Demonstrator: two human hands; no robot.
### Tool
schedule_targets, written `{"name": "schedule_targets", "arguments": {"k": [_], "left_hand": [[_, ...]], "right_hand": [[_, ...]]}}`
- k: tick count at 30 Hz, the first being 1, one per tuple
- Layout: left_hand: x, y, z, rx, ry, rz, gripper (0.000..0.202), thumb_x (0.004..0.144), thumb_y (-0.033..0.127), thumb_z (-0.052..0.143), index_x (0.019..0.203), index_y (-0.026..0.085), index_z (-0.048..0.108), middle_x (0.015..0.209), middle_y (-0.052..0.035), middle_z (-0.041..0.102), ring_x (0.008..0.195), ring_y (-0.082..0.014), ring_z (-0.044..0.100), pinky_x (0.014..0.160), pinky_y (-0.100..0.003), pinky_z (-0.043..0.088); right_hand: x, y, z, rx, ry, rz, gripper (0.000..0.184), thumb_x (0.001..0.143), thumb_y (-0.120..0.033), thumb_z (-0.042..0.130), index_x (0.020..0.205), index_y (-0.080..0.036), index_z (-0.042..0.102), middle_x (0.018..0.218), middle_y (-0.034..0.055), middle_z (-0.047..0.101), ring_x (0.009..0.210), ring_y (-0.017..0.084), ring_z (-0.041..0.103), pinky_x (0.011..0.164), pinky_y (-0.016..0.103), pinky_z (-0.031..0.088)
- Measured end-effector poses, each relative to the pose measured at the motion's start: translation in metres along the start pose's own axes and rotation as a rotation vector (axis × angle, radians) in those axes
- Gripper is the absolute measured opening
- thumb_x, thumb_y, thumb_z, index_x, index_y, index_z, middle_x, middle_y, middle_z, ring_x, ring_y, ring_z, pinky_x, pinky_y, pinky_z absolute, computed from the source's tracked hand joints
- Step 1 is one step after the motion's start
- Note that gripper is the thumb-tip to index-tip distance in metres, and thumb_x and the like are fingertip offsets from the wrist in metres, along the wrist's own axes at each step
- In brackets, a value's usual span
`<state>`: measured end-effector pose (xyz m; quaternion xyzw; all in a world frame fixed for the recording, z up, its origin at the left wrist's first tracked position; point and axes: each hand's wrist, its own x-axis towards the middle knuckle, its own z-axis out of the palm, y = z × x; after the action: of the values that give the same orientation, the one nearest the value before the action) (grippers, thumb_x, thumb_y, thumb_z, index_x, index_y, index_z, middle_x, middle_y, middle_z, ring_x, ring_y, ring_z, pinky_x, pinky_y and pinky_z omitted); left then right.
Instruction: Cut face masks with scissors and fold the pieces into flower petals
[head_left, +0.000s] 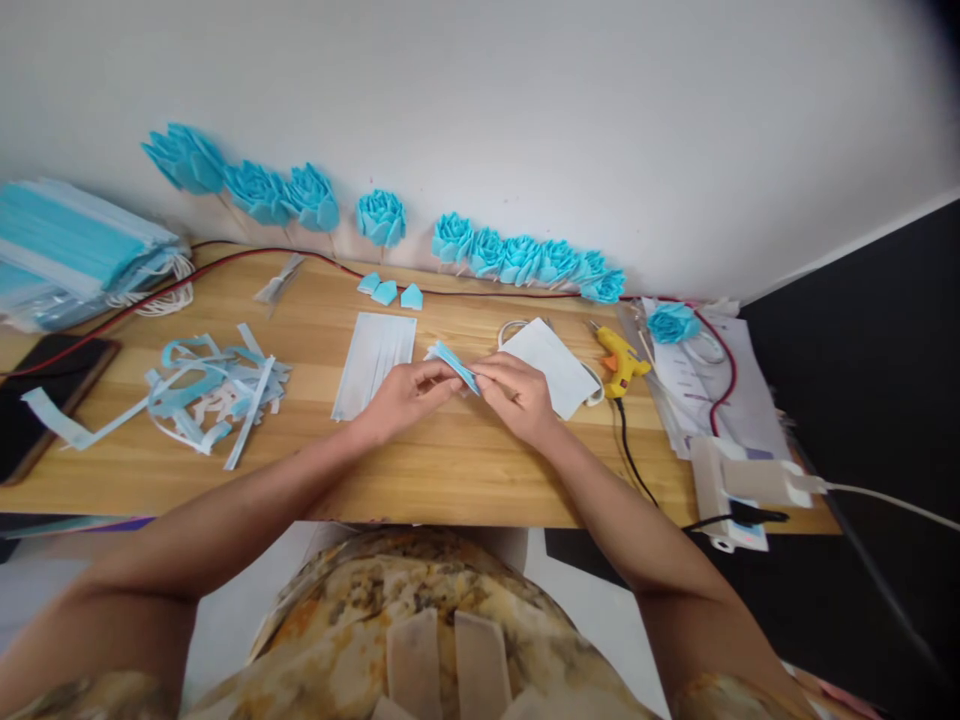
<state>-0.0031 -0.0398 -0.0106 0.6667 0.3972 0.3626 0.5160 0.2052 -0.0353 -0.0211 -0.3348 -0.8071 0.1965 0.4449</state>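
Observation:
My left hand (pixel 405 396) and my right hand (pixel 520 394) meet over the middle of the table, fingers closed on a narrow folded piece of blue face-mask fabric (pixel 454 362). Part of it is hidden by my fingertips. Beside my left hand lies a pleated face mask (pixel 377 358), pale side up. Several small cut blue petal pieces (pixel 385 292) sit behind it. Just right of my right hand a white square sheet (pixel 553 366) rests over a coiled white cable (pixel 513 327).
A yellow glue gun (pixel 622 362) lies at the right, near a power strip (pixel 726 490) and papers (pixel 739 375). Blue fabric flowers (pixel 381 218) line the wall. At the left are cut scraps (pixel 214 385), a phone (pixel 45 400) and stacked masks (pixel 75 245). A red-black wire (pixel 285 252) runs along the back.

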Motion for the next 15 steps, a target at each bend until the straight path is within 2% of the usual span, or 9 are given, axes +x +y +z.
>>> {"name": "schedule_targets", "arguments": {"k": [4,8,11,15], "left_hand": [[0.0,0.0,0.003,-0.043,0.016,0.045,0.023,0.089,0.035,0.062,0.1,0.016,0.067,0.098,-0.0085,0.075,0.092,-0.0189,0.069,0.082,-0.031,0.052],[0.003,-0.007,0.004,-0.135,0.109,0.005,0.023,0.084,0.032,0.068,0.098,0.018,0.056,0.086,-0.0045,0.073,0.082,-0.0166,0.07,0.076,-0.029,0.052],[0.004,-0.01,0.004,-0.124,0.152,-0.023,0.032,0.082,0.029,0.07,0.107,0.018,0.052,0.08,-0.0015,0.072,0.075,-0.0145,0.068,0.071,-0.026,0.049],[0.004,-0.014,0.002,-0.026,0.168,0.071,0.063,0.084,0.022,0.067,0.141,0.018,0.042,0.078,0.0022,0.068,0.069,-0.012,0.063,0.068,-0.025,0.047]], "right_hand": [[0.002,0.0,-0.002,0.091,-0.01,0.176,0.026,0.097,-0.028,0.053,0.094,-0.02,0.078,0.09,0.0059,0.077,0.081,0.017,0.07,0.076,0.032,0.056],[0.002,-0.002,-0.001,0.159,-0.036,0.224,0.024,0.095,-0.025,0.055,0.091,-0.02,0.078,0.087,0.0041,0.077,0.079,0.016,0.071,0.075,0.029,0.056],[0.0,-0.004,0.001,0.187,-0.044,0.25,0.021,0.091,-0.023,0.058,0.095,-0.021,0.079,0.092,0.0039,0.079,0.082,0.017,0.072,0.076,0.029,0.056],[0.0,-0.005,0.001,0.245,-0.064,0.343,0.019,0.09,-0.029,0.062,0.096,-0.022,0.078,0.095,0.0039,0.079,0.084,0.018,0.072,0.078,0.03,0.056]]}}
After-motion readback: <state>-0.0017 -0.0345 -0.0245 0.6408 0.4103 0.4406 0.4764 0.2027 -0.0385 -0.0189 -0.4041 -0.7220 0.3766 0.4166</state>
